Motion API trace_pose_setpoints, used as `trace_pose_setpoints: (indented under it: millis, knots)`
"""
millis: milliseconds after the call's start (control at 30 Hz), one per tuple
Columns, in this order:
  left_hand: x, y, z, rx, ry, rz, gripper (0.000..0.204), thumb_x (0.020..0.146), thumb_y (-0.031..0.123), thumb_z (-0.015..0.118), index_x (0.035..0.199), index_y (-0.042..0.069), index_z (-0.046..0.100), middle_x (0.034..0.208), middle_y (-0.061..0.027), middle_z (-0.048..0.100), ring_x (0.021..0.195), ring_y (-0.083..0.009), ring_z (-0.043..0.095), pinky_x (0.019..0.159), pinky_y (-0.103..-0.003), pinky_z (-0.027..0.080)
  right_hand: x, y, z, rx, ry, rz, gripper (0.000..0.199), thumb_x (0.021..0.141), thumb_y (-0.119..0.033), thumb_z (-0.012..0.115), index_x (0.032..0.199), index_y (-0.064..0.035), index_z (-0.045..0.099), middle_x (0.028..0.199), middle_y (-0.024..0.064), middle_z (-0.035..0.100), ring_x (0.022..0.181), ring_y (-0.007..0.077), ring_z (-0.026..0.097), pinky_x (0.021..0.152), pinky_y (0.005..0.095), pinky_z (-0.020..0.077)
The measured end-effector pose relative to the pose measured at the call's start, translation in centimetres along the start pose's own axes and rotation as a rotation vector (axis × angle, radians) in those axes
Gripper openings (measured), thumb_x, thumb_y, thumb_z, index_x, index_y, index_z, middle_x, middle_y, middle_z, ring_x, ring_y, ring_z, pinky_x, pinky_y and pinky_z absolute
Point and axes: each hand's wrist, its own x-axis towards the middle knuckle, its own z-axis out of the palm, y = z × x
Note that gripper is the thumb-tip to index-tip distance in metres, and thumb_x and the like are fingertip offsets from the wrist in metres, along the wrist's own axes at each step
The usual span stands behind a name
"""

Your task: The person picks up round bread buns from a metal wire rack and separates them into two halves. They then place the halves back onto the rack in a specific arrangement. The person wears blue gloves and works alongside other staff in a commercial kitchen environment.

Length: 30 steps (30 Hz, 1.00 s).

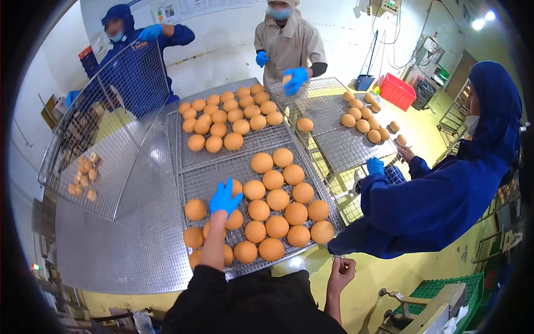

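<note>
My left hand [223, 199], in a blue glove, reaches over the near wire rack. Its fingers and thumb straddle a round golden-brown bun [237, 188], which they partly cover. More buns [277, 200] sit around it in loose rows on the wire rack [194, 181], and my forearm hides some on the left. My bare right hand [342, 273] is low at the right, away from the buns and near the sleeve of the person in blue. Its fingers are curled in a pinch; anything between them is too small to make out.
A second rack of buns [228, 117] lies beyond, on the metal table [128, 245]. At left a person holds up a wire rack [119, 111]. Another person in beige handles a bun at the back. On the right, a person in blue [434, 195] stands close, beside more buns [364, 118].
</note>
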Motion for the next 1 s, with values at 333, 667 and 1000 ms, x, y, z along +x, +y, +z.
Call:
trace_pose_setpoints:
  millis: [333, 667, 1000]
  knots:
    - [-3.3, -0.7, -1.6, 0.223, -0.559, 0.259, 0.082, 0.063, 0.044, 0.066, 0.130, 0.012, 0.031, 0.127, -0.0177, 0.037, 0.114, -0.0338, 0.041, 0.092, -0.042, 0.038, 1.7, -1.0, 4.6, -0.087, -0.110, -0.115, 0.020, 0.071, -0.013, 0.065, 0.071, -0.0031, 0.048, 0.071, 0.0080, 0.048, 0.070, 0.0212, 0.043, 0.065, 0.0338, 0.0348]
    - [-3.6, -1.8, 0.4, -0.073, -0.218, 0.307, 0.071, 0.069, 0.041, 0.063, 0.128, 0.012, 0.035, 0.126, -0.0161, 0.037, 0.113, -0.0336, 0.040, 0.092, -0.042, 0.038, 1.4, -2.8, 6.2, -0.024, -0.210, -0.165, 0.021, 0.071, -0.012, 0.067, 0.073, -0.0036, 0.048, 0.074, 0.0076, 0.048, 0.071, 0.0195, 0.043, 0.065, 0.0331, 0.0349]
    - [-3.1, -9.2, -2.3, 0.122, 0.150, -0.431, 0.069, 0.070, 0.045, 0.061, 0.126, 0.011, 0.039, 0.121, -0.0198, 0.040, 0.105, -0.0367, 0.045, 0.086, -0.044, 0.041, 2.1, -1.1, 6.1, 0.040, -0.157, -0.326, 0.017, 0.082, -0.009, 0.057, 0.073, -0.0055, 0.042, 0.063, -0.0051, 0.038, 0.054, 0.0012, 0.033, 0.049, 0.0169, 0.0266]
